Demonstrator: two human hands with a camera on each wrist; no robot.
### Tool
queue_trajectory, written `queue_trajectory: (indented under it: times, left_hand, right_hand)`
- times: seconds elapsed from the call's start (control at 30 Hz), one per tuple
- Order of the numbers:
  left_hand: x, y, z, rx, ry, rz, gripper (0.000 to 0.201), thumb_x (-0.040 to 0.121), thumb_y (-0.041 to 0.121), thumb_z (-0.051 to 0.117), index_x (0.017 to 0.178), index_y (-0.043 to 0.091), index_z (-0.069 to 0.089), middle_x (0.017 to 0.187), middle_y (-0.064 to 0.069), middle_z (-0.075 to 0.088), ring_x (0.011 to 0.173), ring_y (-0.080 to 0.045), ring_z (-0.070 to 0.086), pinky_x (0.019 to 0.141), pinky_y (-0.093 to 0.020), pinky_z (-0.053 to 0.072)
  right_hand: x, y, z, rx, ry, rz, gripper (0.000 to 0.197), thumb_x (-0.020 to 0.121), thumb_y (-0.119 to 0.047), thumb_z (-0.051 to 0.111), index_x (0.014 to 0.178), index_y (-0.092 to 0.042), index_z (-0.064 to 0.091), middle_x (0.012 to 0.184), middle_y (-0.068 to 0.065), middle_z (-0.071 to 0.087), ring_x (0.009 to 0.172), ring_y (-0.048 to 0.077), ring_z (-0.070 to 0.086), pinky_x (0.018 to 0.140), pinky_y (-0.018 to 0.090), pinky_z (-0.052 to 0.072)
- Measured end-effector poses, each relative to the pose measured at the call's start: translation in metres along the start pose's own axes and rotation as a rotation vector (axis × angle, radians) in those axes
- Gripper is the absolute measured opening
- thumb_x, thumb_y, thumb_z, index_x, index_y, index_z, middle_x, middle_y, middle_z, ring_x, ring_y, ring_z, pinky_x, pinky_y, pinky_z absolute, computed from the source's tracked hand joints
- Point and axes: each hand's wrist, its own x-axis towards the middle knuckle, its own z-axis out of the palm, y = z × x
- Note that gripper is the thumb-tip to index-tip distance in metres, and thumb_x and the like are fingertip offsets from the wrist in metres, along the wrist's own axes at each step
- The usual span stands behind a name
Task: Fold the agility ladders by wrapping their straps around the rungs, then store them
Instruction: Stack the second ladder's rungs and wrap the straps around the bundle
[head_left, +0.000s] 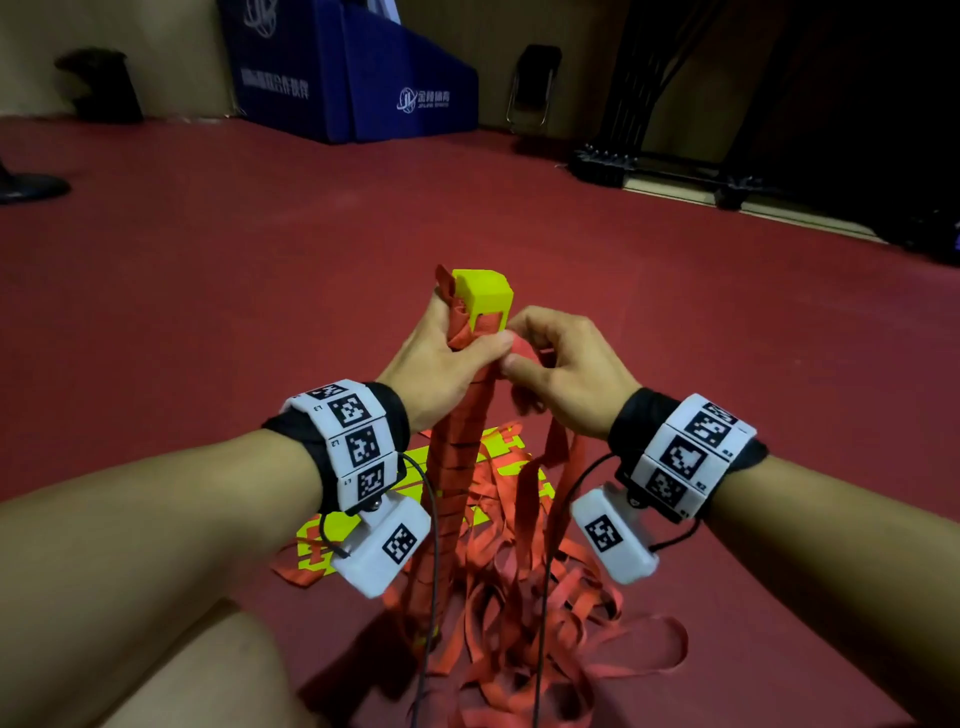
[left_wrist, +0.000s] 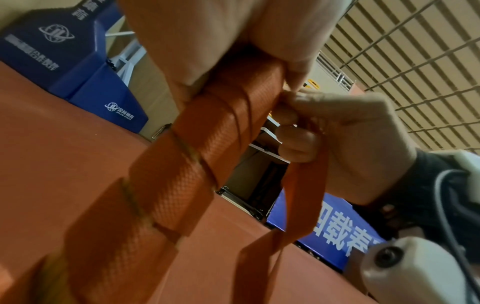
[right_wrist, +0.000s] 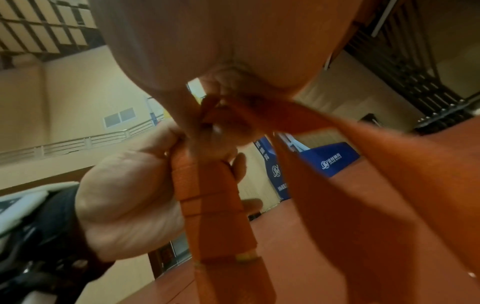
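Note:
A bundle of yellow rungs (head_left: 483, 299) stands upright, its length wound with red strap (head_left: 460, 457). My left hand (head_left: 441, 358) grips the bundle just below its yellow top. My right hand (head_left: 545, 364) pinches a loose red strap (left_wrist: 298, 205) beside the bundle, thumb and fingers touching the left thumb. In the left wrist view the wound strap (left_wrist: 207, 144) runs down from my palm. In the right wrist view the strap (right_wrist: 389, 174) trails from my right fingers toward the wrapped bundle (right_wrist: 215, 205). Loose red straps (head_left: 545, 623) pile on the floor below.
More yellow rungs (head_left: 498, 447) with red straps lie flat on the red floor (head_left: 260, 260) under my hands. Blue padded mats (head_left: 353, 78) stand by the far wall, a black folding chair (head_left: 535, 83) beside them, and dark metal frames (head_left: 675, 171) at the right.

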Motion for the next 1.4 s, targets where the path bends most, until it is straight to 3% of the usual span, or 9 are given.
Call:
queue_trajectory:
  times: [0.27,0.33,0.43,0.53,0.63,0.73,0.83,1.1,1.4]
  left_hand:
    - [0.0,0.005,0.012,-0.308,-0.123,-0.104,0.09,0.065,0.074,0.07,0.131,0.02,0.041,0.108,-0.003,0.059,0.098,-0.014,0.061,0.094,-0.036,0.052]
    - [0.0,0.007,0.013,-0.368,-0.151,-0.162,0.1,0.072,0.079,0.067,0.138,0.007,0.046,0.114,-0.01,0.058,0.101,-0.015,0.059,0.089,-0.028,0.054]
    - [-0.001,0.007,0.008,-0.334,-0.147,-0.177,0.06,0.098,0.06,0.042,0.133,0.015,0.058,0.114,-0.005,0.064,0.089,-0.007,0.062,0.073,-0.024,0.051]
    - [0.001,0.005,0.001,-0.322,-0.119,-0.178,0.05,0.09,0.043,0.056,0.134,0.018,0.062,0.118,-0.003,0.069,0.092,-0.009,0.063,0.075,-0.028,0.047]
    - [0.002,0.003,-0.002,-0.289,-0.141,-0.179,0.06,0.072,0.014,0.067,0.131,0.004,0.06,0.101,0.0,0.073,0.08,-0.003,0.064,0.068,-0.019,0.044]
    - [-0.002,0.004,-0.002,-0.244,-0.221,-0.169,0.033,0.092,-0.01,0.054,0.122,0.002,0.06,0.077,0.01,0.071,0.065,0.005,0.062,0.064,-0.008,0.046]
    - [-0.003,0.003,-0.004,-0.184,-0.242,-0.158,0.03,0.095,-0.009,0.053,0.115,0.011,0.063,0.098,-0.004,0.069,0.087,-0.007,0.065,0.079,-0.015,0.053]
    - [-0.007,0.004,0.002,-0.189,-0.167,-0.174,0.03,0.097,0.001,0.059,0.123,0.015,0.059,0.101,0.004,0.066,0.076,-0.001,0.068,0.057,-0.021,0.054]
    - [-0.007,0.008,0.004,-0.137,-0.063,-0.178,0.032,0.095,0.003,0.063,0.127,0.005,0.058,0.105,-0.007,0.064,0.068,-0.001,0.065,0.05,-0.017,0.049]
  right_hand:
    - [-0.003,-0.003,0.007,-0.258,0.082,0.023,0.047,0.073,-0.064,0.069,0.086,-0.02,0.057,0.068,-0.004,0.056,0.06,0.014,0.048,0.061,0.036,0.04]
    - [0.0,-0.002,0.007,-0.256,0.091,0.036,0.046,0.078,-0.061,0.07,0.085,-0.017,0.059,0.067,-0.001,0.056,0.06,0.016,0.047,0.061,0.038,0.038]
    - [0.004,0.002,0.002,-0.245,0.079,0.018,0.037,0.087,-0.051,0.069,0.091,-0.014,0.064,0.067,0.002,0.057,0.061,0.019,0.048,0.061,0.038,0.04]
    - [0.006,0.007,-0.004,-0.127,0.101,0.04,0.033,0.085,-0.05,0.068,0.095,-0.019,0.068,0.078,0.004,0.067,0.07,0.026,0.06,0.069,0.045,0.052]
    - [0.007,0.009,-0.013,0.028,0.118,0.002,0.016,0.087,-0.036,0.071,0.096,-0.023,0.07,0.082,-0.011,0.069,0.073,0.006,0.061,0.072,0.037,0.054]
    - [0.006,0.011,-0.02,0.107,0.126,-0.024,0.012,0.089,-0.025,0.073,0.097,-0.016,0.071,0.081,-0.014,0.068,0.073,-0.004,0.059,0.071,0.023,0.047]
    - [0.004,0.013,-0.021,0.149,0.118,-0.008,0.024,0.086,-0.031,0.076,0.096,-0.01,0.072,0.078,-0.006,0.066,0.065,0.004,0.053,0.064,0.027,0.044]
    - [0.004,0.009,-0.026,0.082,0.113,0.079,0.034,0.086,-0.035,0.075,0.065,-0.021,0.051,0.06,0.001,0.065,0.049,0.011,0.053,0.045,0.028,0.044]
    - [0.003,0.015,-0.036,0.263,-0.066,0.116,0.021,0.093,-0.012,0.064,0.082,0.004,0.071,0.067,-0.002,0.07,0.062,0.005,0.061,0.064,0.021,0.049]
